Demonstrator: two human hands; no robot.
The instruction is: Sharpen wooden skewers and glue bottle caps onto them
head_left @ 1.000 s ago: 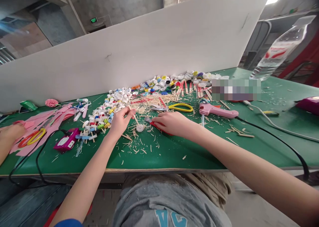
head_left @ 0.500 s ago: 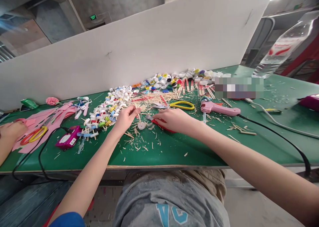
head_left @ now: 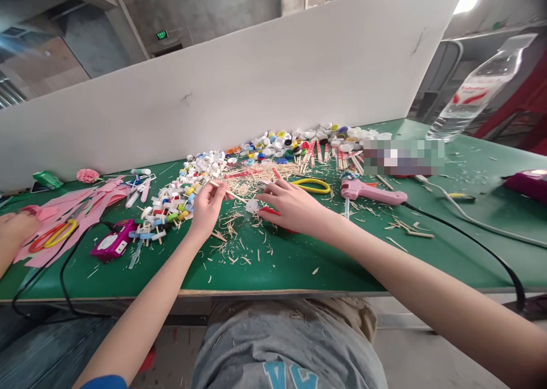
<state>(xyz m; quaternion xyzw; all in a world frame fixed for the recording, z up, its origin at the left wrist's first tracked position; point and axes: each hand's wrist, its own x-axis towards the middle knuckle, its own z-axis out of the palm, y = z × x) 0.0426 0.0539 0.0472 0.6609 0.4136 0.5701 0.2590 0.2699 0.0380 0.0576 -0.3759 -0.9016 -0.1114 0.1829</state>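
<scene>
My left hand [head_left: 207, 209] pinches a thin wooden stick [head_left: 234, 195]. It slants down to the right, and a white bottle cap [head_left: 252, 205] is at its lower end. My right hand [head_left: 294, 204] is beside the cap, fingertips close to it or touching. Under its palm and between its fingers shows a red-handled utility knife [head_left: 270, 211], its blade hidden from view. Yellow-handled scissors [head_left: 314, 185] lie just beyond the right hand. Wood shavings [head_left: 231, 226] are scattered beneath both hands.
Capped stick pieces [head_left: 177, 198] are heaped left; loose caps [head_left: 277, 144] line the white board [head_left: 256, 87]. A pink glue gun [head_left: 376, 193] lies right, a water bottle [head_left: 474, 95] behind it. Another person's hand [head_left: 19, 229] rests on pink strips [head_left: 64, 201] at far left.
The stick has swung from near upright to a slant, and its cap has lifted up and right towards my right hand. My right hand's fingers have spread towards the cap.
</scene>
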